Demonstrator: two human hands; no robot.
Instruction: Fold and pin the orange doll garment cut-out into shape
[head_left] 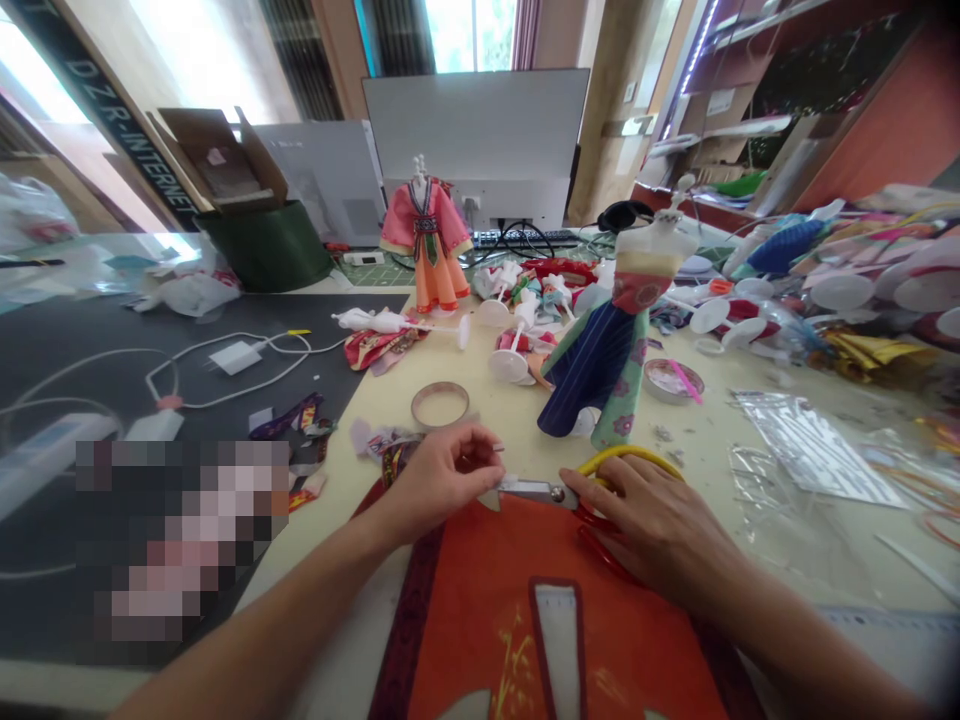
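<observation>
An orange sheet of cloth (487, 590) with a dark patterned border and a pale wedge-shaped panel lies on the table in front of me. My right hand (637, 500) is closed around the handles of scissors (532, 488), one loop yellow and the other red. Their metal blades point left along the cloth's far edge. Just beyond the blade tips, my left hand (450, 470) has thumb and fingers pinched together. A small pale scrap shows under that thumb, but what the fingers grip is too small to make out.
A headless doll form in a blue and green dress (592, 350) stands close beyond my right hand. Behind are a tape roll (440, 404), a figure in a pink robe (426, 240) and a monitor (480, 130). Clear plastic packaging (765, 490) lies right; white cables (225, 400) left.
</observation>
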